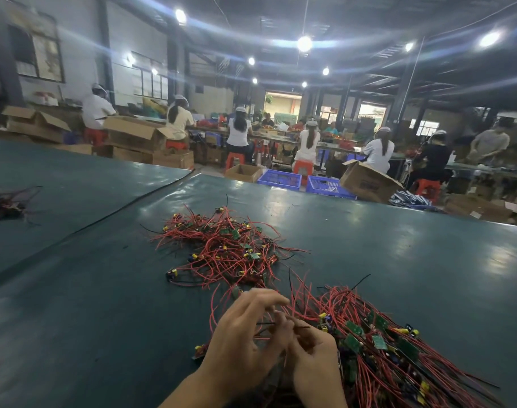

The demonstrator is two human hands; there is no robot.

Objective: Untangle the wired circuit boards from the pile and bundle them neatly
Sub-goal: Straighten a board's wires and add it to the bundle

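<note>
Right now both hands are meeting low over the green worktop (pixel 398 260): the left hand (pixel 239 343) is spreading its fingers (pixel 269 298) half open, the right hand (pixel 313 357) is pinching a thin black wire (pixel 298 327). A tangled pile (pixel 222 245) is lying just beyond; gathered circuit boards (pixel 398 357) are lying just right.

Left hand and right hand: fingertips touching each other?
Cannot tell. In the head view the left hand and right hand overlap around a thin black wire they seem to pinch, but motion blur hides any fingertip contact.
</note>
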